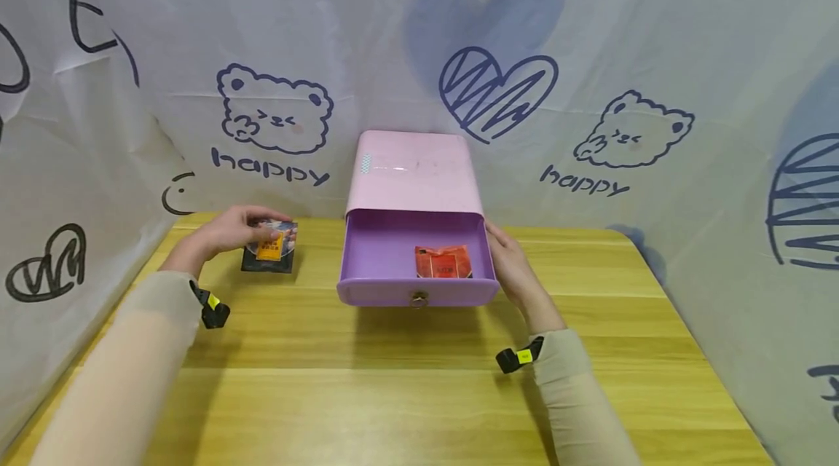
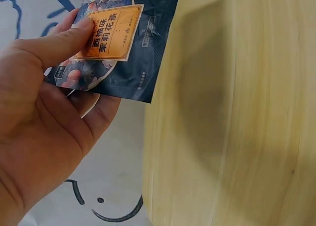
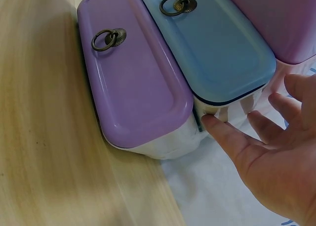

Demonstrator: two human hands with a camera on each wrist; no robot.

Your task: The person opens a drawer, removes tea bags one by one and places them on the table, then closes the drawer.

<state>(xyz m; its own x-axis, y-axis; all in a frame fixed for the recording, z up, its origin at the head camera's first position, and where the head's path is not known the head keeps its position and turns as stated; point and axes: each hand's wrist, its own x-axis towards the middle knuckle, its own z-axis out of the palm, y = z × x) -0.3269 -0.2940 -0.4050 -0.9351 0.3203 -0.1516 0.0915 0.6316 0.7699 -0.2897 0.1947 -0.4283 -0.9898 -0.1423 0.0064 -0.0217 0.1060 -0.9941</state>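
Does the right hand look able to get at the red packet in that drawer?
Probably yes: the drawer is open and the red packet lies uncovered inside. The right hand holds nothing, but would need to clear the drawer's side wall.

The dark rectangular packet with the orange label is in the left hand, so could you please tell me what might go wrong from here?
The dark packet is pinched toward one side by the left hand, so it might slip. The open purple drawer juts from the pink-topped cabinet, so a knock could shift it. The right hand is close beside the drawer and cabinet, so that hand might be nipped if the drawer slid shut.
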